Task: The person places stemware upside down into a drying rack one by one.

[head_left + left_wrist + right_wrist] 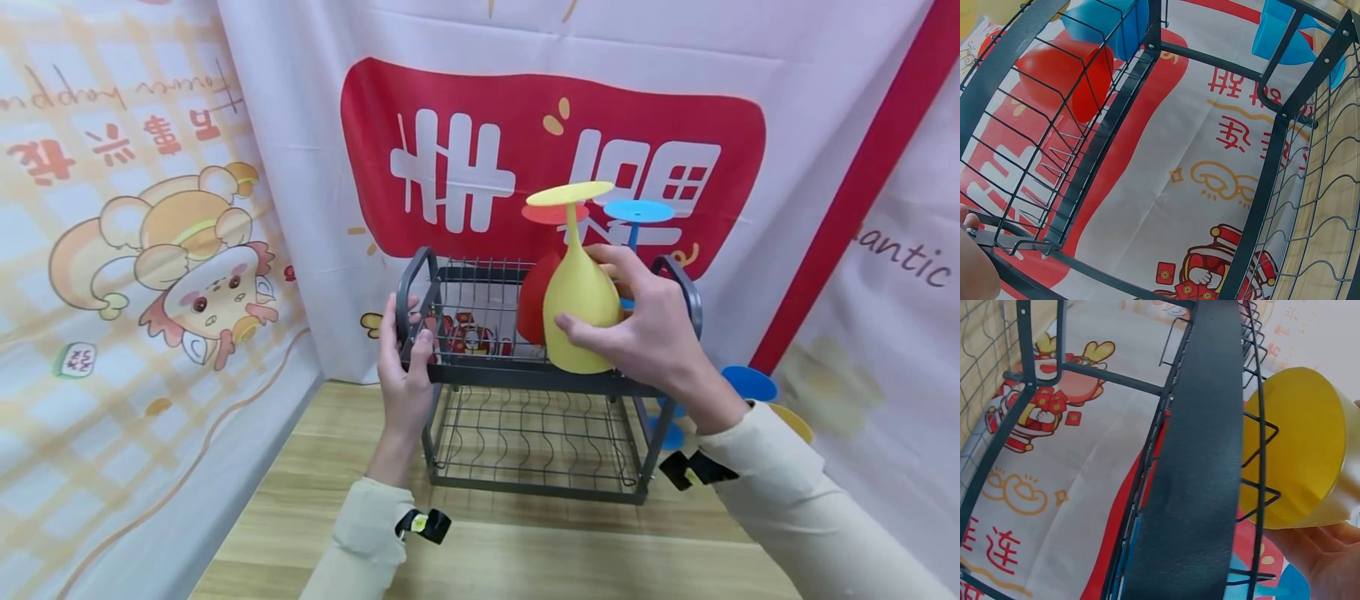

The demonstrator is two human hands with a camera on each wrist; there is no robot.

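A two-tier dark metal dish rack point(517, 377) stands in the middle of the head view. My left hand point(401, 383) grips its upper left side, with fingers behind the frame and the thumb in front. In my right hand point(648, 325) is a yellow goblet point(573, 292), held upside down by its bowl at the upper tier's front right. The right wrist view looks into the yellow goblet's open mouth point(1297, 444), close to the wire rail. Behind it, a red goblet point(531, 300) and a blue goblet point(639, 212), partly hidden, stand inverted in the upper tier.
Right of the rack are several more pieces, among them a blue disc-shaped one point(748, 383) and a yellow one point(793, 422), partly hidden by my right arm. The lower wire tier point(532, 462) sits low over the wooden table point(315, 500). Printed cloth point(300, 167) hangs behind and at both sides.
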